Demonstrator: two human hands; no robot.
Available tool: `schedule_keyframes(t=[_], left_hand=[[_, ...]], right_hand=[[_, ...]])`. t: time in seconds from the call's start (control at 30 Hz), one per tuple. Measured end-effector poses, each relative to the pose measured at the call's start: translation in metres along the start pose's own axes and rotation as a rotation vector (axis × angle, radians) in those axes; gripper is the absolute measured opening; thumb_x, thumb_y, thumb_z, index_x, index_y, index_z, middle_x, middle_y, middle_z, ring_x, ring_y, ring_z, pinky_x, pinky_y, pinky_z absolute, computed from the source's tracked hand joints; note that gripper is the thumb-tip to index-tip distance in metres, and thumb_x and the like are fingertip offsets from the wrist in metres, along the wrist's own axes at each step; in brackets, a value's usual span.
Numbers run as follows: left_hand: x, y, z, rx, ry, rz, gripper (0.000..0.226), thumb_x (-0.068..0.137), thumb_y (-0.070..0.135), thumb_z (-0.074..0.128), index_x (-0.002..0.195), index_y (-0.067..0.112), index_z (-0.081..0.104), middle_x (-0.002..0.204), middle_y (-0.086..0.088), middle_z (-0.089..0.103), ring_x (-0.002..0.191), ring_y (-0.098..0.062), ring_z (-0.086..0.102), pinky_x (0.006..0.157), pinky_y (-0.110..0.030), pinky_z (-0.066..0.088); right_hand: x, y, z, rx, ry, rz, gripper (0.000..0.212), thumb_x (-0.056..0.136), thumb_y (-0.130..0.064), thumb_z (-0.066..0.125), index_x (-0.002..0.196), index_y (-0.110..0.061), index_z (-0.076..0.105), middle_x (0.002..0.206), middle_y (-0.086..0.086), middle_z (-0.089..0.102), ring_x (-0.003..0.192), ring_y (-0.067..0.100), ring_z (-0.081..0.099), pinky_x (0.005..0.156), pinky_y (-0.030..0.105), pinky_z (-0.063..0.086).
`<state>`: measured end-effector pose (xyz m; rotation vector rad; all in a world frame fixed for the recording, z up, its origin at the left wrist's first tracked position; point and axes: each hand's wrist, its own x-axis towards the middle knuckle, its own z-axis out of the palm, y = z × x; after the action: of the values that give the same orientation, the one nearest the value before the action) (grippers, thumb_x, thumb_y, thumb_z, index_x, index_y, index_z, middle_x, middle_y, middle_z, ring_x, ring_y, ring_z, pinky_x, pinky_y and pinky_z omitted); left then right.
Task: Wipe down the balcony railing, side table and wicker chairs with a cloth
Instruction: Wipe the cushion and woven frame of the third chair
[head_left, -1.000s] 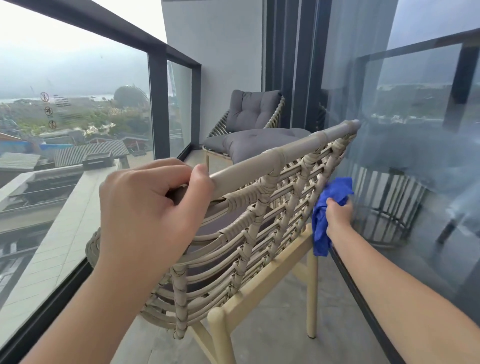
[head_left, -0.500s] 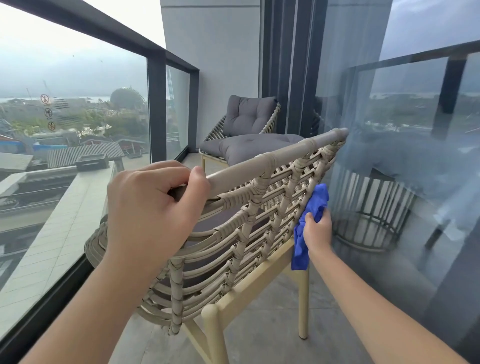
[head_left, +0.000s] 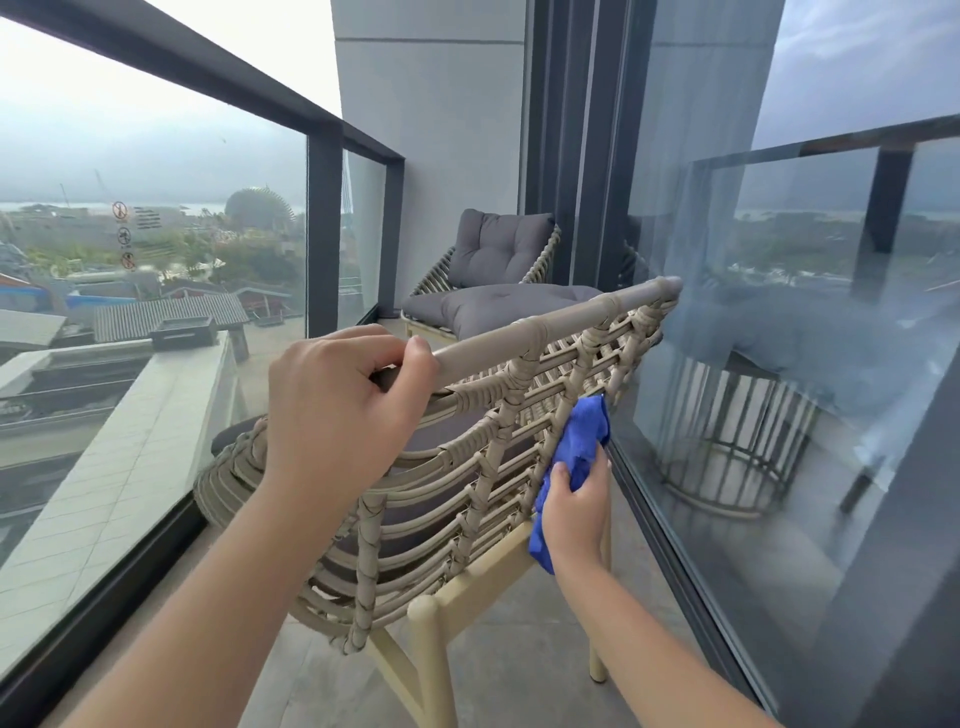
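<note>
From the head camera, I am gripping the top rail of the near wicker chair (head_left: 519, 426) with my left hand (head_left: 337, 410), fingers curled over the rail and thumb tucked beneath it, just as a second ago; that hand is not shifting along the rail. My right hand (head_left: 574, 512) is pinching the blue cloth (head_left: 582, 441) against the outer weave of the chair back, thumb on top and fingers wrapped round the bunched fabric. Compared with a second ago, this hand is sitting lower and further in along the weave: then it was up near the rail's right end, half a second ago it was partway down, and now it is working the middle bands, with the cloth's tail hanging down beside the pale wooden seat frame (head_left: 498, 566).

The far wicker chair (head_left: 488, 280), with its grey cushions (head_left: 498, 249), is standing against the wall beyond the near one, in the same place as before. The balcony railing (head_left: 218, 83) is running along my left with its glass panel (head_left: 156, 218) below. On that glass I am seeing three small round red prohibition stickers (head_left: 123, 236) stacked one above another, with a few lines of fine print beside them, too small for me to read. The glass door (head_left: 779, 364) on my right is mirroring a slatted round base and the railing.
</note>
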<state>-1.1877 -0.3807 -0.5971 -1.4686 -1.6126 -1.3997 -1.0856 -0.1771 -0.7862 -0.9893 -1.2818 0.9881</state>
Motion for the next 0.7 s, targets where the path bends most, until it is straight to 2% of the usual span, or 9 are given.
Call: schedule_keyframes(t=[0.07, 0.13, 0.23, 0.37, 0.47, 0.53, 0.6, 0.7], left_hand=[[0.000, -0.002, 0.000, 0.000, -0.003, 0.001, 0.046, 0.093, 0.024, 0.054, 0.047, 0.026, 0.049, 0.048, 0.001, 0.038, 0.049, -0.021, 0.043, 0.049, -0.041, 0.035], [0.001, -0.002, 0.001, 0.001, 0.004, 0.006, 0.047, 0.092, 0.023, 0.054, 0.046, 0.026, 0.046, 0.048, 0.001, 0.036, 0.049, -0.019, 0.040, 0.048, -0.038, 0.032], [0.001, -0.002, 0.000, 0.007, 0.006, 0.014, 0.051, 0.092, 0.023, 0.055, 0.048, 0.033, 0.031, 0.048, 0.004, 0.030, 0.049, -0.015, 0.034, 0.050, -0.031, 0.026], [0.000, -0.003, 0.001, 0.003, 0.012, 0.009, 0.048, 0.091, 0.028, 0.051, 0.048, 0.028, 0.031, 0.049, 0.001, 0.029, 0.050, -0.017, 0.031, 0.051, -0.031, 0.025], [0.001, -0.006, 0.001, 0.011, 0.005, 0.001, 0.047, 0.091, 0.031, 0.049, 0.047, 0.025, 0.036, 0.048, 0.001, 0.031, 0.049, -0.018, 0.034, 0.051, -0.031, 0.026], [0.000, -0.007, 0.001, 0.028, -0.002, -0.013, 0.047, 0.091, 0.034, 0.048, 0.048, 0.016, 0.046, 0.049, -0.001, 0.036, 0.049, -0.021, 0.038, 0.051, -0.033, 0.028], [0.000, -0.008, 0.001, 0.040, -0.001, -0.009, 0.048, 0.092, 0.033, 0.048, 0.049, 0.013, 0.049, 0.050, -0.001, 0.036, 0.049, -0.021, 0.037, 0.051, -0.033, 0.027], [0.001, -0.008, 0.000, 0.052, 0.004, -0.001, 0.047, 0.092, 0.031, 0.049, 0.049, 0.013, 0.047, 0.049, -0.001, 0.032, 0.049, -0.022, 0.037, 0.052, -0.032, 0.025]], right_hand=[[-0.009, -0.002, -0.002, 0.004, 0.006, -0.006, 0.051, 0.103, -0.009, 0.054, 0.152, -0.015, 0.044, 0.147, 0.004, 0.055, 0.135, 0.023, 0.052, 0.113, 0.035, 0.040], [-0.023, -0.005, 0.000, 0.031, 0.013, -0.006, 0.046, 0.102, -0.010, 0.056, 0.147, -0.014, 0.047, 0.137, 0.005, 0.062, 0.126, 0.023, 0.059, 0.108, 0.040, 0.045], [-0.054, -0.007, 0.009, 0.083, -0.010, 0.013, 0.050, 0.103, -0.014, 0.058, 0.151, -0.019, 0.045, 0.141, 0.000, 0.061, 0.127, 0.019, 0.058, 0.103, 0.029, 0.043], [-0.097, -0.011, 0.028, 0.097, -0.054, -0.006, 0.054, 0.101, -0.009, 0.061, 0.150, -0.024, 0.045, 0.138, -0.007, 0.059, 0.125, 0.011, 0.054, 0.098, 0.007, 0.038], [-0.104, -0.017, 0.027, 0.153, -0.041, 0.029, 0.053, 0.100, -0.010, 0.062, 0.148, -0.028, 0.048, 0.135, -0.006, 0.062, 0.120, 0.007, 0.060, 0.096, 0.012, 0.045], [-0.108, -0.020, 0.021, 0.189, -0.041, 0.039, 0.052, 0.100, -0.011, 0.063, 0.148, -0.027, 0.051, 0.131, -0.007, 0.063, 0.112, -0.006, 0.060, 0.089, 0.004, 0.045], [-0.119, -0.025, 0.017, 0.210, -0.035, 0.025, 0.050, 0.099, -0.010, 0.065, 0.145, -0.026, 0.053, 0.129, -0.011, 0.063, 0.109, -0.015, 0.058, 0.086, 0.000, 0.042], [-0.140, -0.031, 0.018, 0.261, -0.042, 0.026, 0.049, 0.096, -0.011, 0.070, 0.140, -0.027, 0.055, 0.127, -0.012, 0.066, 0.113, -0.006, 0.061, 0.093, 0.010, 0.047]])
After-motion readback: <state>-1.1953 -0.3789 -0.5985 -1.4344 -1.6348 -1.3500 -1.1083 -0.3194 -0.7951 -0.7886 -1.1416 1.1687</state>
